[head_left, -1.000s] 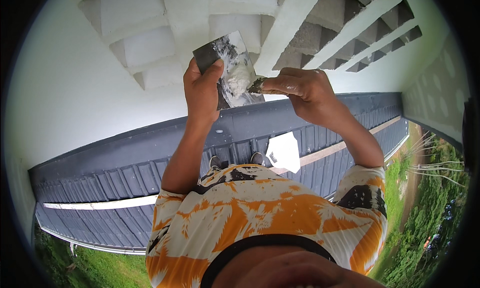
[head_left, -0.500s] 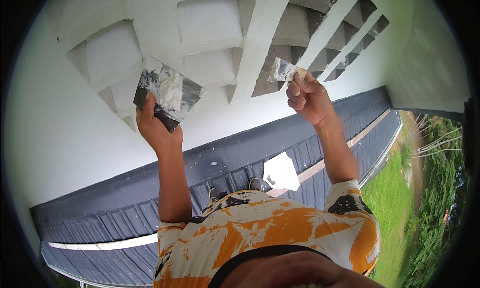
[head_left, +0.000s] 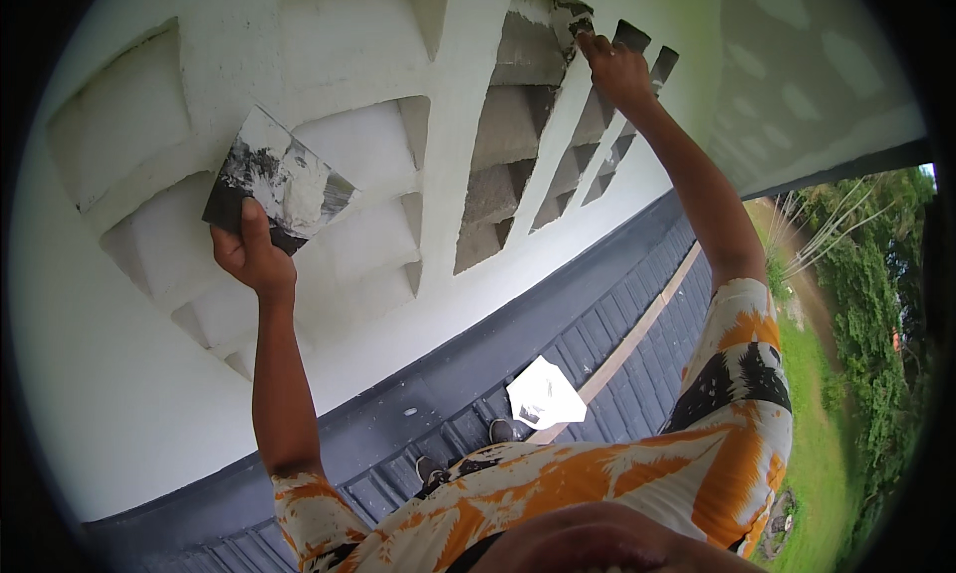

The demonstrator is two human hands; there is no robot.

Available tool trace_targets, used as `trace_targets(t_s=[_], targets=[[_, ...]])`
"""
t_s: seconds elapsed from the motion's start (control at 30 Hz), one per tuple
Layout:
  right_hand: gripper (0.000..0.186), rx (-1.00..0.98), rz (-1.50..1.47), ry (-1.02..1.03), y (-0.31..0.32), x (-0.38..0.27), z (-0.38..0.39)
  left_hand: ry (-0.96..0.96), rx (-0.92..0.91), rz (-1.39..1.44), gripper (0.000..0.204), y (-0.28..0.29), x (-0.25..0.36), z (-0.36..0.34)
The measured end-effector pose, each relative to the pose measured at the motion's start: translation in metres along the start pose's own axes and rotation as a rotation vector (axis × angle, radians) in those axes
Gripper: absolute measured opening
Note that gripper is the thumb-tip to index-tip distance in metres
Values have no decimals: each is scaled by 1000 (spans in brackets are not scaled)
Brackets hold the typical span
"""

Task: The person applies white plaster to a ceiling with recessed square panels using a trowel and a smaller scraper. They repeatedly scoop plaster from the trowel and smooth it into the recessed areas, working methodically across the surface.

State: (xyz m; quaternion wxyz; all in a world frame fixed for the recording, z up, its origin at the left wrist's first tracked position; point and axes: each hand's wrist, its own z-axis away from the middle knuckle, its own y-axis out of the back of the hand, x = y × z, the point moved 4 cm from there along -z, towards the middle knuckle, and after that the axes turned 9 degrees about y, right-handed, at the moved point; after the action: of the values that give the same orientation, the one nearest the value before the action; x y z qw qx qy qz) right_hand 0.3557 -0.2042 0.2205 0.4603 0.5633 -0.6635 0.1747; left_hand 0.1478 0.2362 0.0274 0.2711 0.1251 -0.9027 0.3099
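My left hand (head_left: 255, 249) is closed around the dark lower part of a wide flat putty blade (head_left: 284, 180), with white paste smeared across its face. It is held up in front of the white wall, apart from it. Stretched up to the far right, my right hand (head_left: 619, 70) grips a small putty knife (head_left: 578, 23); its paste-smeared blade is at the upper edge of a bare grey recess (head_left: 530, 50) in the wall. The fingers partly hide that knife, and whether it touches the surface is hard to see.
The white wall (head_left: 179, 414) has rows of recesses, pale ones on the left and grey ones on the right. Below runs a dark ribbed roof (head_left: 637, 294) with a wooden strip (head_left: 617, 359). A white paste-marked piece (head_left: 546, 394) lies near my shoes. Grass (head_left: 822, 454) lies beyond the roof.
My right hand has reached up and away with the small putty knife, to the top of the grey recess. The left hand has shifted left with the wide blade. The view has tilted.
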Motion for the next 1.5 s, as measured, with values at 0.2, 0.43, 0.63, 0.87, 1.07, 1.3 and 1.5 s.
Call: trace_targets(t_s=[0.2,0.43,0.63,0.87,1.07,1.3,1.5], targets=[[32,-72,19,39,8,-27,0,105,43,209,35,28,24,77],[24,205,200,47,48,-59,-34,401,126,221,34,45,6,162],[26,-114,184,9,4,-31,-26,674,216,215,27,69,-11,237],[32,108,170,38,25,-42,-25,768,431,118,21,109,4,286],[26,-125,119,109,-2,-56,-8,777,456,49,33,131,7,302],[18,-161,21,-15,5,-26,-28,806,444,43,25,119,12,303],[19,-31,10,43,17,-38,-35,838,447,64,29,118,9,310]])
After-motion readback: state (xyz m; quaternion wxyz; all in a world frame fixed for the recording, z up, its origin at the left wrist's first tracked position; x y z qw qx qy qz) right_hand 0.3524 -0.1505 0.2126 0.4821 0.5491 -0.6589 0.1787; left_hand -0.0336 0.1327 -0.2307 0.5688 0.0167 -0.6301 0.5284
